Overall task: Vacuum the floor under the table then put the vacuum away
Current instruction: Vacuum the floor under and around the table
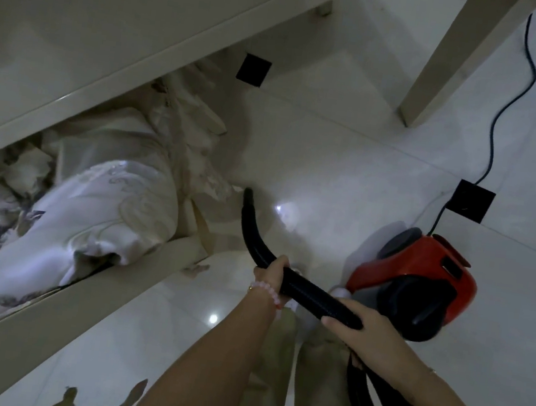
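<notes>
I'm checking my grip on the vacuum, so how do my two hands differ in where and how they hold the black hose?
The left hand grips the black hose further forward, where the curved nozzle begins; the right hand holds it further back, nearer the red canister vacuum. The left wrist wears a pink bead bracelet; the right shows none. Both hands wrap around the same hose.

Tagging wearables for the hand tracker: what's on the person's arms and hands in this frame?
Both forearms are bare, no sleeves in view and no gloves. The left hand has a bracelet of pale pink round beads at the wrist, with a thin gold-coloured band beside it. The right hand shows a faint thin band at the wrist, too small to identify. No rings visible.
</notes>
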Demonstrator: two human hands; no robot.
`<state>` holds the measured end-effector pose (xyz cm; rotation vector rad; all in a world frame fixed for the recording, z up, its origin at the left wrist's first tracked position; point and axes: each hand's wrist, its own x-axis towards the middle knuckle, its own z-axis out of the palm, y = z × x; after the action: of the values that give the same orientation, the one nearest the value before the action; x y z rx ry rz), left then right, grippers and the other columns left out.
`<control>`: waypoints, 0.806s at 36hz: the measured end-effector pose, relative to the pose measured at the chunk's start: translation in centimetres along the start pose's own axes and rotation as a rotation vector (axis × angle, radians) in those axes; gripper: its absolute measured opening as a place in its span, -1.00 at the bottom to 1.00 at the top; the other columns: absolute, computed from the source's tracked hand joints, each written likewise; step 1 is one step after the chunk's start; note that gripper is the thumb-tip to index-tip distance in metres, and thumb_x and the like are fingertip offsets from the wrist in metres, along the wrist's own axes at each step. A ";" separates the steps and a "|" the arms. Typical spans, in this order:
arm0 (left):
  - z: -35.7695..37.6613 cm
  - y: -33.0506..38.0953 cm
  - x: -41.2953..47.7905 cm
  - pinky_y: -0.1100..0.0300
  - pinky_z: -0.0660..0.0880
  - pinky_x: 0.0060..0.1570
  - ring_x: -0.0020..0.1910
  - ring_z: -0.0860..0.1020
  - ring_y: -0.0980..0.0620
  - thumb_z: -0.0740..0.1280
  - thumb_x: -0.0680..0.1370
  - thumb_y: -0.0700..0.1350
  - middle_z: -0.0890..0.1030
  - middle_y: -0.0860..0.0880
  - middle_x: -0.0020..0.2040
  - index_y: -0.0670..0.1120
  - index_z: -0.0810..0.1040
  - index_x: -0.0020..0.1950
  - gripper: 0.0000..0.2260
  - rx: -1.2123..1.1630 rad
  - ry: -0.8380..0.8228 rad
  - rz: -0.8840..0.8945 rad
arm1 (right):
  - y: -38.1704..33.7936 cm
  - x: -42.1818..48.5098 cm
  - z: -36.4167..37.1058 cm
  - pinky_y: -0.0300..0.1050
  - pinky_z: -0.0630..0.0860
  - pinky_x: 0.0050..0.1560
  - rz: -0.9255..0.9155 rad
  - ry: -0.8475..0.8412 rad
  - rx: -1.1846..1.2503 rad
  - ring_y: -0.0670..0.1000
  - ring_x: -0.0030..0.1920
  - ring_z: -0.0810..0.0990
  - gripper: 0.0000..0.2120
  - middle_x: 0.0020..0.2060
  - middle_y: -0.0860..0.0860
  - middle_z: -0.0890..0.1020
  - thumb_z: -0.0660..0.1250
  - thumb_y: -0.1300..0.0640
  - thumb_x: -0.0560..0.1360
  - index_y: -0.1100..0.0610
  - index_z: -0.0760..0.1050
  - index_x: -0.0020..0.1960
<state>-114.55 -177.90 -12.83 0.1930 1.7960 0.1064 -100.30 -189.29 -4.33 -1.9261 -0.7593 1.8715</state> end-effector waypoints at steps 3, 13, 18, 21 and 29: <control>0.6 0.2 -1.3 0.13 0.58 -0.31 -0.16 0.57 -0.14 0.38 0.30 -0.15 0.53 -0.24 0.01 -0.27 0.42 0.22 -0.48 0.018 -0.012 0.017 | 0.3 -0.1 0.1 -0.41 0.37 -0.34 0.004 0.001 -0.017 -0.24 -0.32 0.58 -0.85 -0.37 -0.14 0.63 0.34 -0.05 0.50 -0.12 0.55 0.06; -0.3 -0.8 -1.4 0.08 0.47 0.19 0.27 0.50 -0.18 0.24 0.57 0.05 0.48 -0.22 0.34 -0.24 0.22 0.49 -0.42 0.154 0.124 -0.019 | 1.1 0.0 0.7 -0.15 0.55 0.04 0.005 -0.031 -0.072 -0.10 -0.01 0.62 -0.76 -0.06 -0.09 0.68 0.34 -0.09 0.48 -0.15 0.53 0.15; -0.7 -0.1 -1.1 0.10 0.41 0.17 0.24 0.50 -0.13 0.22 0.60 -0.06 0.54 -0.21 0.22 -0.30 0.34 0.40 -0.55 0.181 0.214 -0.016 | 1.0 0.5 1.1 -0.24 0.50 -0.08 -0.022 -0.036 -0.097 -0.13 -0.03 0.61 -0.79 -0.10 -0.12 0.66 0.33 -0.09 0.49 -0.17 0.52 0.12; -0.8 0.5 -0.6 0.14 0.32 0.01 0.03 0.45 -0.04 0.23 0.60 -0.09 0.51 -0.13 -0.12 -0.32 0.39 0.37 -0.58 0.220 0.234 0.003 | 0.9 0.9 1.3 -0.23 0.50 -0.10 -0.039 -0.033 -0.113 -0.15 -0.08 0.61 -0.84 -0.12 -0.12 0.66 0.33 -0.11 0.48 -0.20 0.51 0.06; -0.4 0.8 0.3 0.04 0.46 0.26 0.18 0.55 -0.14 0.28 0.53 -0.03 0.55 -0.22 0.26 -0.29 0.37 0.39 -0.49 0.109 0.243 -0.005 | 1.4 2.3 1.4 -0.08 0.57 0.00 -0.051 0.002 -0.104 -0.06 -0.06 0.62 -0.74 -0.06 -0.03 0.65 0.30 -0.19 0.45 -0.19 0.50 0.11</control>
<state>-114.98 -177.06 -12.85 0.2631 2.0464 0.0289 -101.56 -189.17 -7.06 -1.9507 -0.9133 1.8331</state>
